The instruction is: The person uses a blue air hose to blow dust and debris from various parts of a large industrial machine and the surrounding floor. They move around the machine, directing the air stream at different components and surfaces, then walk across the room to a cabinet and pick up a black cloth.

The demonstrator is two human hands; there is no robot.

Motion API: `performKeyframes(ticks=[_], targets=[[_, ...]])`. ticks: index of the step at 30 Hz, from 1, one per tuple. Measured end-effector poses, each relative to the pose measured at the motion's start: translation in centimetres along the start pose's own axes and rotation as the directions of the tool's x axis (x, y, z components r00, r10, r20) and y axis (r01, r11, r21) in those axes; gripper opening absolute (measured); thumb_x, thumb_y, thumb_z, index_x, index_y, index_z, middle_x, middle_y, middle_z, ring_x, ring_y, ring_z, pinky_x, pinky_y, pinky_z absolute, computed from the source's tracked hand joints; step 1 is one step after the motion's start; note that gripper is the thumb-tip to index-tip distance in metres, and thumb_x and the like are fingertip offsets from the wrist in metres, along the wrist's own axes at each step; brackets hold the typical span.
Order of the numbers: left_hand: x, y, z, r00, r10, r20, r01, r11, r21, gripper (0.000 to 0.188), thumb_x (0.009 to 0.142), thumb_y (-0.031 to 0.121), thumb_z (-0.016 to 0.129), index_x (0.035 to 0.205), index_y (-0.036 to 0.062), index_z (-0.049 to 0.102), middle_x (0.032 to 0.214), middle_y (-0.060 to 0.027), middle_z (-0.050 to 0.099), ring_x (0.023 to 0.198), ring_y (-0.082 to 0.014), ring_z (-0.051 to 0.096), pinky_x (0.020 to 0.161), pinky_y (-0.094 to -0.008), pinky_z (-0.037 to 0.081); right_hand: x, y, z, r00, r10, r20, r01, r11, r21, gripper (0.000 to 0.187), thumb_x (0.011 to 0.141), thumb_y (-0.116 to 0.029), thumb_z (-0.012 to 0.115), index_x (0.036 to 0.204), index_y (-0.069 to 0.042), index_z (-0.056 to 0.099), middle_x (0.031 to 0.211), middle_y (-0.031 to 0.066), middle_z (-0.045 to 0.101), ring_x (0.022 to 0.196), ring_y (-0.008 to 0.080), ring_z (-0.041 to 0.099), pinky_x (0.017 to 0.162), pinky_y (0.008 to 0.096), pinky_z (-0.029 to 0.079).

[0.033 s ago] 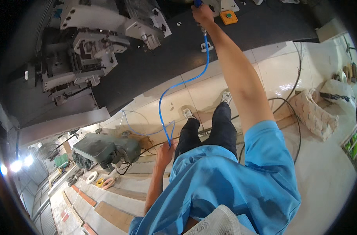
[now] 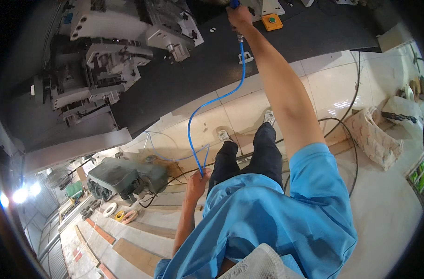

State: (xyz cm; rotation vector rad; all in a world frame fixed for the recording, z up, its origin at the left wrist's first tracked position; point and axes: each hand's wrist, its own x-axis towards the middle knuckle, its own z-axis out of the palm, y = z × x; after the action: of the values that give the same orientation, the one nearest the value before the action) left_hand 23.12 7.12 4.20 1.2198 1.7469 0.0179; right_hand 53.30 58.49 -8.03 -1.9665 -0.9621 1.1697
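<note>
My right hand (image 2: 240, 18) is stretched out over the dark machine table (image 2: 212, 69) at the top, its fingers wrapped round a blue air gun (image 2: 235, 4). Most of that tool is hidden by the hand and the upper edge of the picture. From a metal coupling (image 2: 240, 38) below the hand, a blue air hose (image 2: 191, 123) hangs in a loose curve past the table's front edge. Down beside my hip, my left hand (image 2: 198, 181) is closed on a folded loop of the same hose.
Metal clamps and fixtures (image 2: 170, 39) crowd the table's left. A yellow button box (image 2: 272, 21) sits right of my right hand. A grey-green machine (image 2: 123, 179) stands on the floor at left, near tape rolls (image 2: 120, 216) and boards. Black cable (image 2: 356, 158) and a bag (image 2: 374, 139) lie at right.
</note>
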Motion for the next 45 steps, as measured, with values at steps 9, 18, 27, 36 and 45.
performKeyframes(ticks=[9,18,27,36,45], targets=[[-0.2,4.3,2.6,0.978,-0.201,-0.059,0.202,0.979,0.01,0.024,0.096,0.024,0.063,0.111,0.0082,0.072,0.096,-0.0122,0.073,0.092,-0.0241,0.069,0.081,-0.0351,0.051,5.5,0.2,1.7,0.987,-0.047,0.151,0.043,0.999,0.031,0.048,0.093,-0.043,0.059,0.092,0.003,0.071,0.084,0.019,0.073,0.075,0.0322,0.074,0.074,0.0451,0.058],[-0.5,5.8,1.7,0.95,-0.307,0.052,0.303,0.95,0.071,0.023,0.096,0.024,0.063,0.109,0.0072,0.073,0.086,-0.007,0.072,0.085,-0.0164,0.068,0.077,-0.0316,0.051,-3.5,8.1,-4.3,0.977,0.008,0.213,-0.144,0.763,0.63,0.039,0.095,-0.034,0.066,0.073,-0.004,0.055,0.055,0.0025,0.047,0.046,0.0154,0.05,0.045,0.0332,0.043],[1.2,8.6,-0.9,0.982,-0.19,-0.019,0.189,0.954,0.234,0.023,0.096,0.02,0.061,0.11,0.0063,0.072,0.089,-0.0107,0.072,0.087,-0.0203,0.07,0.079,-0.0321,0.051,0.3,4.6,-5.6,0.993,-0.033,0.116,-0.027,0.877,0.48,0.046,0.095,-0.038,0.064,0.069,-0.002,0.053,0.056,0.0077,0.053,0.046,0.0201,0.055,0.047,0.0346,0.048],[1.6,3.1,-4.2,0.981,-0.19,-0.025,0.19,0.946,0.264,0.023,0.095,0.014,0.058,0.11,0.0063,0.073,0.085,-0.009,0.073,0.083,-0.0169,0.069,0.078,-0.0299,0.051,-4.6,14.4,-16.7,0.944,0.224,0.242,-0.33,0.605,0.724,0.035,0.09,-0.029,0.07,0.07,-0.005,0.055,0.058,0.0042,0.052,0.046,0.0174,0.051,0.042,0.0348,0.042],[3.5,7.8,-1.7,0.987,-0.148,0.055,0.122,0.936,0.33,0.023,0.095,0.017,0.062,0.112,0.0069,0.073,0.089,-0.0105,0.074,0.084,-0.0186,0.069,0.078,-0.0326,0.051,0.3,11.9,-21.0,0.962,0.116,0.248,-0.273,0.478,0.835,0.033,0.091,-0.026,0.068,0.07,-0.005,0.057,0.058,0.0067,0.054,0.047,0.0198,0.054,0.043,0.0378,0.041]])
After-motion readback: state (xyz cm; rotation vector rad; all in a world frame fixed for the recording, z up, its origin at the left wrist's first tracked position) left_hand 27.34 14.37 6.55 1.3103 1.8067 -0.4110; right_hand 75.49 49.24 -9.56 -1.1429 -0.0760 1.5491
